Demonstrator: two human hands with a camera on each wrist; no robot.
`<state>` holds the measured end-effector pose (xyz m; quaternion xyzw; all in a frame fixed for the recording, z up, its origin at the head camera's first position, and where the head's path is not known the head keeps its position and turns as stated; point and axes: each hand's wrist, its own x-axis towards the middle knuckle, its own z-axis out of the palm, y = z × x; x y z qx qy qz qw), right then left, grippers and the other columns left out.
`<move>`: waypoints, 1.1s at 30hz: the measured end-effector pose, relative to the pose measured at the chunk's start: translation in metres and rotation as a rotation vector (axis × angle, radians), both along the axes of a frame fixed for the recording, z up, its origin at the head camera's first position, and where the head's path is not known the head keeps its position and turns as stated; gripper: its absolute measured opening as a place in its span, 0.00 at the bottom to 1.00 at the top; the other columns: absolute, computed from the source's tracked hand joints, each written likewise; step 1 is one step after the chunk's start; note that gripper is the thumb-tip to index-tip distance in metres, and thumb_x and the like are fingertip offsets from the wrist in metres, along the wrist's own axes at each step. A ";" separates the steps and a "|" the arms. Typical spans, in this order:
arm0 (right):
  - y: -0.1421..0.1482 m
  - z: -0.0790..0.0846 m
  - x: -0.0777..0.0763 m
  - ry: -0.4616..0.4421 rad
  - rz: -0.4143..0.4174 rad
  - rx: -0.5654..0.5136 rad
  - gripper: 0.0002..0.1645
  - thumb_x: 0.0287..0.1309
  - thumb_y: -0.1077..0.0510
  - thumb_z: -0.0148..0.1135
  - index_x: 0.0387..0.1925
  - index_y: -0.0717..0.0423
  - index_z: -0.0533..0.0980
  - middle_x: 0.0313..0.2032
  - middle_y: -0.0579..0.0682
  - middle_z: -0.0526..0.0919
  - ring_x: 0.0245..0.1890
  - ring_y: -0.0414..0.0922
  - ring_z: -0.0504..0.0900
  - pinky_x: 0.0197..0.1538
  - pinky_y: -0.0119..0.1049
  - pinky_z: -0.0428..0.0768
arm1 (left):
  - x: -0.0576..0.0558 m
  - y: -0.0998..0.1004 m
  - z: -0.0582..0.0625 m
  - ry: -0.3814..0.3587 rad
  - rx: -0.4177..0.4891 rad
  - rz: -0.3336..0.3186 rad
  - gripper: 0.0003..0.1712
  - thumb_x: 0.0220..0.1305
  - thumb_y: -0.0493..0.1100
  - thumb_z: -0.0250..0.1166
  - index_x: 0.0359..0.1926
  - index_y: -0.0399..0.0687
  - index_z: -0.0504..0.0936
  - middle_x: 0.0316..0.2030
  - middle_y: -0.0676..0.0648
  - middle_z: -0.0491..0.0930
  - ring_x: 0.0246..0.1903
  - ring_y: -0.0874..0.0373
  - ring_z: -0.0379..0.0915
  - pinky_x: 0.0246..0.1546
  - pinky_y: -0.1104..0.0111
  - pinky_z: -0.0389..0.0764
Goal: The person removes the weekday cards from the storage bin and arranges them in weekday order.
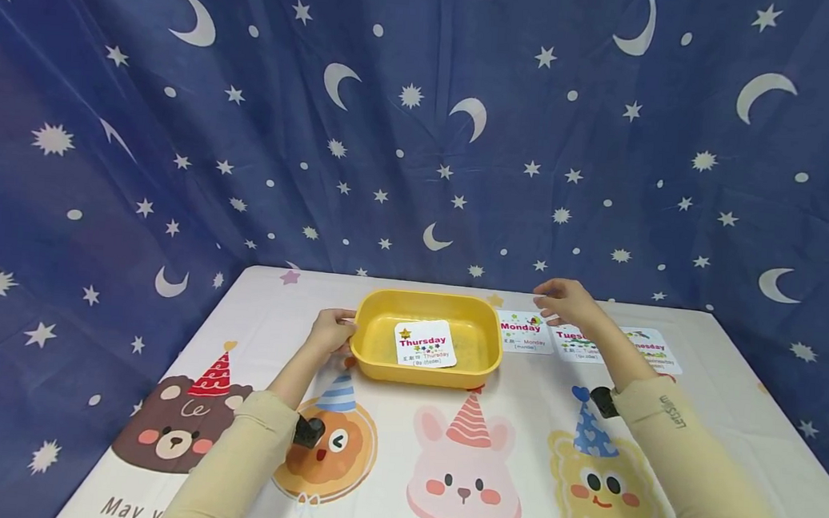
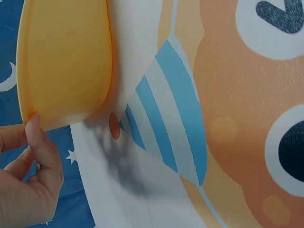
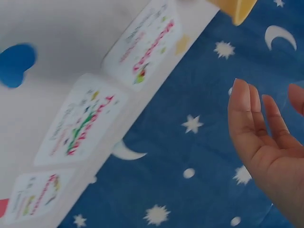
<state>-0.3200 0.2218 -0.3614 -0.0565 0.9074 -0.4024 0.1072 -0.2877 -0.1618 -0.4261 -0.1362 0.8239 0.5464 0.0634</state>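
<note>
A yellow plastic basin (image 1: 378,373) sits toward the back of the table, with a white "Thursday" card (image 1: 426,342) inside it. My left hand (image 1: 331,332) pinches the basin's left end at the rim; in the left wrist view the thumb lies against the yellow wall (image 2: 66,61). Over the row of cards to the right hovers my right hand (image 1: 567,301), empty, its fingers loosely bent. Below it lie a "Monday" card (image 1: 524,340) beside the basin, a "Tuesday" card (image 3: 80,123) and a "Wednesday" card (image 1: 657,352), the last two partly covered by the forearm in the head view.
A white tablecloth (image 1: 387,450) printed with party-hat cartoon characters covers the table. Behind the table's back edge hangs a dark blue curtain (image 1: 421,171) with white moons and stars. Each wrist carries a small black camera (image 1: 309,431).
</note>
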 end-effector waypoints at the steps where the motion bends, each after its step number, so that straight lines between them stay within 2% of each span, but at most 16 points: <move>1: -0.005 0.001 -0.001 -0.007 0.006 0.001 0.25 0.65 0.58 0.52 0.58 0.70 0.66 0.52 0.70 0.73 0.46 0.58 0.79 0.47 0.42 0.84 | 0.000 0.000 0.000 0.003 0.000 0.000 0.23 0.63 0.33 0.55 0.59 0.35 0.73 0.39 0.40 0.75 0.18 0.65 0.67 0.15 0.80 0.73; 7: -0.031 0.004 -0.007 -0.076 0.044 0.033 0.24 0.62 0.58 0.57 0.55 0.70 0.69 0.47 0.66 0.77 0.32 0.43 0.80 0.45 0.40 0.85 | 0.000 0.000 -0.002 0.005 0.008 0.004 0.23 0.62 0.32 0.55 0.59 0.35 0.73 0.38 0.40 0.74 0.17 0.65 0.66 0.15 0.80 0.72; 10: -0.045 0.007 -0.010 -0.089 0.084 0.052 0.24 0.62 0.59 0.57 0.55 0.70 0.69 0.46 0.66 0.77 0.31 0.44 0.80 0.43 0.40 0.85 | -0.002 -0.002 -0.004 0.005 0.017 0.005 0.23 0.62 0.32 0.55 0.59 0.34 0.72 0.37 0.41 0.74 0.17 0.66 0.66 0.15 0.79 0.73; 17: -0.075 0.019 -0.021 -0.065 0.174 0.122 0.22 0.62 0.59 0.57 0.54 0.68 0.71 0.46 0.64 0.78 0.41 0.57 0.80 0.46 0.43 0.85 | -0.005 -0.002 -0.001 0.007 0.030 0.008 0.23 0.62 0.31 0.55 0.59 0.34 0.73 0.36 0.41 0.75 0.15 0.65 0.66 0.16 0.77 0.76; 24: -0.098 0.014 -0.033 -0.072 0.259 0.190 0.21 0.62 0.60 0.58 0.54 0.67 0.73 0.43 0.61 0.79 0.34 0.49 0.79 0.44 0.40 0.85 | -0.004 -0.003 0.001 0.012 0.015 -0.001 0.22 0.62 0.31 0.55 0.59 0.33 0.73 0.40 0.36 0.76 0.17 0.65 0.69 0.16 0.77 0.77; 29: -0.110 0.009 -0.036 -0.061 0.331 0.213 0.20 0.62 0.60 0.58 0.53 0.66 0.74 0.45 0.61 0.79 0.37 0.51 0.80 0.45 0.40 0.85 | 0.004 -0.002 0.003 0.008 0.017 -0.001 0.23 0.62 0.31 0.54 0.59 0.32 0.72 0.46 0.32 0.76 0.19 0.64 0.71 0.17 0.76 0.78; 33: -0.117 0.005 -0.040 -0.048 0.364 0.199 0.19 0.62 0.61 0.57 0.52 0.66 0.74 0.46 0.65 0.79 0.39 0.55 0.80 0.48 0.45 0.84 | 0.005 0.002 0.004 0.017 0.030 0.004 0.23 0.62 0.30 0.54 0.59 0.32 0.72 0.45 0.34 0.76 0.21 0.63 0.72 0.17 0.77 0.78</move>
